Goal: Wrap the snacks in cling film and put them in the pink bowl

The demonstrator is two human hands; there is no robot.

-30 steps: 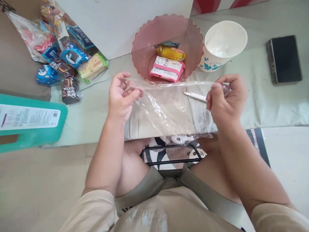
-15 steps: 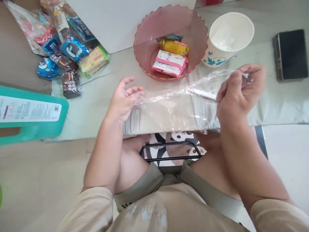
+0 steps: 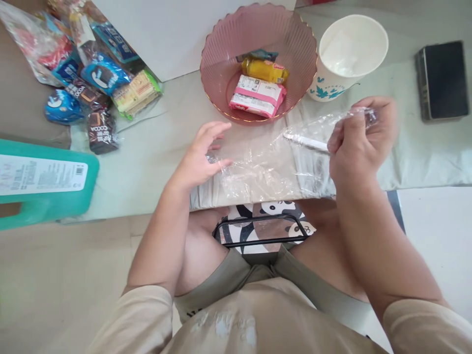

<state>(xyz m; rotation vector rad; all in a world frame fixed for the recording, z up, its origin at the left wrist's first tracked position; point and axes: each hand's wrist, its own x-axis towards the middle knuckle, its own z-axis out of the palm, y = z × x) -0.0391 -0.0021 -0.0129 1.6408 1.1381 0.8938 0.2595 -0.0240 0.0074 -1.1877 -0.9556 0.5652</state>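
Observation:
A sheet of clear plastic wrap (image 3: 265,167) lies crumpled on the pale green cloth (image 3: 147,152) in front of me. My right hand (image 3: 359,142) pinches one end of the wrap, lifted near the paper cup (image 3: 346,54). My left hand (image 3: 204,157) rests on the other end with its fingers spread out, pressing the wrap down. A small white stick-like tool (image 3: 306,141) lies under the wrap between my hands. Beyond them stands a pink ribbed bowl (image 3: 221,64) holding a pink-and-white snack pack (image 3: 257,94) and a yellow snack pack (image 3: 266,70).
A heap of wrapped snacks (image 3: 92,83) lies at the far left beside a white board (image 3: 173,29). A teal plastic stool (image 3: 44,182) stands at the left edge. A black phone-like device (image 3: 442,78) lies at the far right. A panda-print item with a black frame (image 3: 263,226) sits between my knees.
My left hand let go of the wrap's end, opened and moved right onto the sheet. My right hand lifted its end up and right, bunching the wrap.

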